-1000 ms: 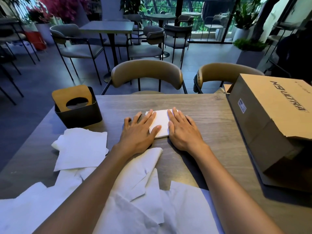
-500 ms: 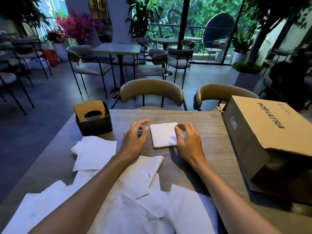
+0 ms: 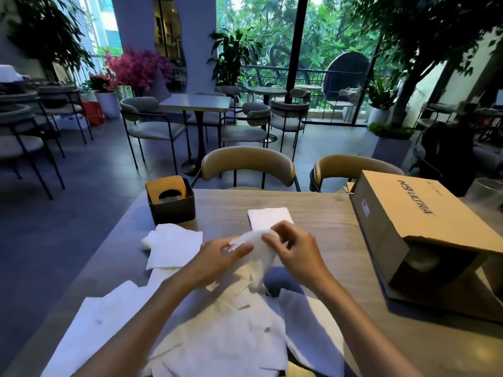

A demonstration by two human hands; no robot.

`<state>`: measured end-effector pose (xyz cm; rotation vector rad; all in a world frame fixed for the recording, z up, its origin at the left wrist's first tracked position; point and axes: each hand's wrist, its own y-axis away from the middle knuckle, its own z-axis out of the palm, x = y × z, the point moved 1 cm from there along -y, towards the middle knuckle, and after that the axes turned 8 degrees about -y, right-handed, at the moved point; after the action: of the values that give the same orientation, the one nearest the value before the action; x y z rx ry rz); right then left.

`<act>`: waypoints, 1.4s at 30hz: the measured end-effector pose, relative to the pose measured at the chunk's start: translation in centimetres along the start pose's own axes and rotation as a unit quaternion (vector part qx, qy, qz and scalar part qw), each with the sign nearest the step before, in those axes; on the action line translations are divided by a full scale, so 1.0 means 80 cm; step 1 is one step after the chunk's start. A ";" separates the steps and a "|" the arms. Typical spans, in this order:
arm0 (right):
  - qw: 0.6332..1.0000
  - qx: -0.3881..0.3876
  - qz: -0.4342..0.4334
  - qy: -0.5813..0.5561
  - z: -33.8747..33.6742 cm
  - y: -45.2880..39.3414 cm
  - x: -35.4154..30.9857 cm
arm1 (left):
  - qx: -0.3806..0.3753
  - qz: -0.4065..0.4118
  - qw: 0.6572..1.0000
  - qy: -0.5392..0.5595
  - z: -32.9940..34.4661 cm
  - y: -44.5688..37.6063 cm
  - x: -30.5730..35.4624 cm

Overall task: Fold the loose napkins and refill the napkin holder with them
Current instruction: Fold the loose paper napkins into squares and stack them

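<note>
Fingers of the left hand (image 3: 217,255) and right hand (image 3: 295,247) pinch a loose napkin (image 3: 257,247) between them. At twelve o'clock, just beyond, lies the folded napkin (image 3: 268,217); the napkin holder (image 3: 171,204) stands at ten

Window backlight, dim interior, bowed edges

the folded napkin (image 3: 269,217) lies on the table (image 3: 321,213). left of it stands the napkin holder (image 3: 171,204), right of it the cardboard box (image 3: 424,240), nearer than it the loose napkins (image 3: 217,330), behind it a chair (image 3: 249,164).
</note>
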<state>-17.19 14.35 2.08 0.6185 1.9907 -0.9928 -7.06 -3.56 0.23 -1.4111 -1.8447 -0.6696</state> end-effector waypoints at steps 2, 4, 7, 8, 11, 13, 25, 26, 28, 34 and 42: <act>0.997 0.038 0.036 -0.064 -0.014 -0.006 -0.015 | 0.046 0.005 0.991 0.126 -0.005 0.004 0.007; 0.990 0.068 0.068 -0.106 -0.026 -0.010 -0.024 | 0.069 0.020 0.988 0.139 -0.011 0.001 0.012; 0.983 0.078 0.100 -0.130 -0.038 -0.014 -0.034 | 0.073 0.011 0.986 0.152 -0.027 -0.001 0.027; 0.982 0.071 0.111 -0.137 -0.040 -0.014 -0.036 | 0.077 0.008 0.983 0.168 -0.031 -0.003 0.027; 0.980 0.019 0.146 -0.137 -0.045 -0.013 -0.033 | 0.092 -0.002 0.969 0.231 -0.030 -0.009 0.037; 0.976 -0.026 0.169 -0.137 -0.045 -0.011 -0.029 | 0.093 -0.018 0.961 0.261 -0.027 -0.013 0.040; 0.980 0.110 0.131 -0.100 -0.046 -0.070 0.025 | 0.077 0.000 0.975 0.210 -0.005 -0.069 0.059; 0.981 0.123 0.127 -0.084 -0.046 -0.080 0.033 | 0.079 0.000 0.975 0.208 -0.004 -0.078 0.058; 0.984 0.138 0.107 -0.029 -0.045 -0.099 0.051 | 0.093 -0.006 0.977 0.193 0.000 -0.096 0.054; 0.988 0.116 0.078 0.071 -0.034 -0.135 0.098 | 0.145 -0.014 0.987 0.074 0.021 -0.145 0.020; 0.988 0.064 0.089 0.107 -0.020 -0.146 0.140 | 0.182 0.010 0.981 -0.060 0.029 -0.163 0.002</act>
<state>-32.33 9.78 -1.72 0.9925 2.0248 -0.9841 -20.19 -5.23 -0.87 -1.2455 -1.9246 -0.2218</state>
